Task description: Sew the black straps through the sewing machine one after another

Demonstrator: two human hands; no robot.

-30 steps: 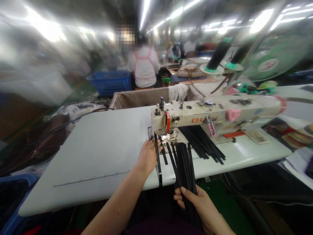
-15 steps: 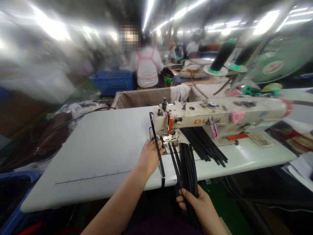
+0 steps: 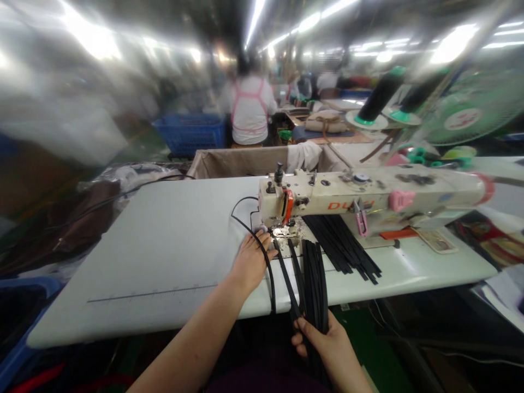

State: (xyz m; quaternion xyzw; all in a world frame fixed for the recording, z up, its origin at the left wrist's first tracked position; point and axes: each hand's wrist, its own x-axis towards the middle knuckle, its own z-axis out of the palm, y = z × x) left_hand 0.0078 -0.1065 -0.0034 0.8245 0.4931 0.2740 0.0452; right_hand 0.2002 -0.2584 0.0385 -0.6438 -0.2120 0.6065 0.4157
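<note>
My left hand (image 3: 251, 259) lies flat on the sewing machine's bed, fingers stretched towards the presser foot (image 3: 283, 231). A thin black strip (image 3: 267, 262) curves over the back of this hand and down past the table's front edge. In my right hand (image 3: 319, 338), at that edge, a bundle of black strips (image 3: 315, 278) is gripped between thumb and fingers. One strip (image 3: 286, 273) stands apart from the bundle, its far end by my left fingertips. The sewing machine (image 3: 327, 199) has its head above my left fingers.
More black strips (image 3: 346, 248) lie fanned under the machine arm. Pink-handled snips (image 3: 361, 218) hang on its front. Thread cones (image 3: 379, 98) and a green fan (image 3: 470, 114) stand behind. A cloth-lined bin (image 3: 241, 162) adjoins the table's back; a person (image 3: 250, 109) sits beyond.
The strip over my left hand has gone from straight to bowed out leftward. The single strip from my right hand has shifted left, its end now by my left fingertips.
</note>
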